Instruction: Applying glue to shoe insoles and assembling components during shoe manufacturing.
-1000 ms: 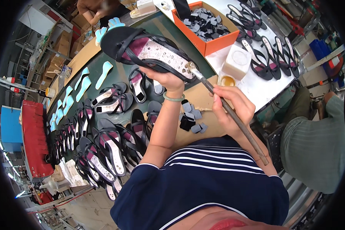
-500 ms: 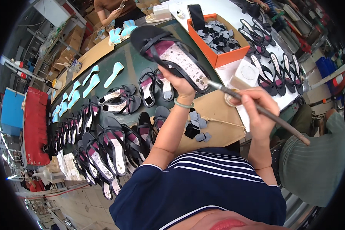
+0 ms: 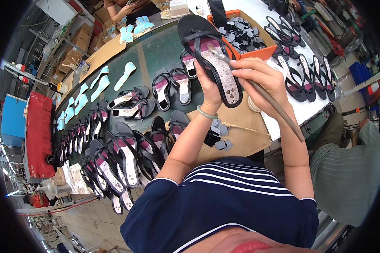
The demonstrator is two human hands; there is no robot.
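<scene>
While the left hand [image 3: 208, 87] grips a black sandal [image 3: 222, 72] up above the bench [image 3: 162, 54], the right hand [image 3: 264, 81] has a brush [image 3: 283, 115] at its insole.
That hand's closed round the handle, bristles by the purple patch. Loads more sandals [image 3: 128, 160] to the left, orange box [image 3: 262, 54] of bits just behind.

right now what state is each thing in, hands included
black strappy sandal, held up, insole side facing the camera
left hand, gripping the sandal
long-handled brush, held, bristle end at the insole
right hand, closed on the brush handle
orange box, open, filled with grey and black pads
smartphone, propped upright, screen dark
near cardboard sheet, lying flat
</scene>
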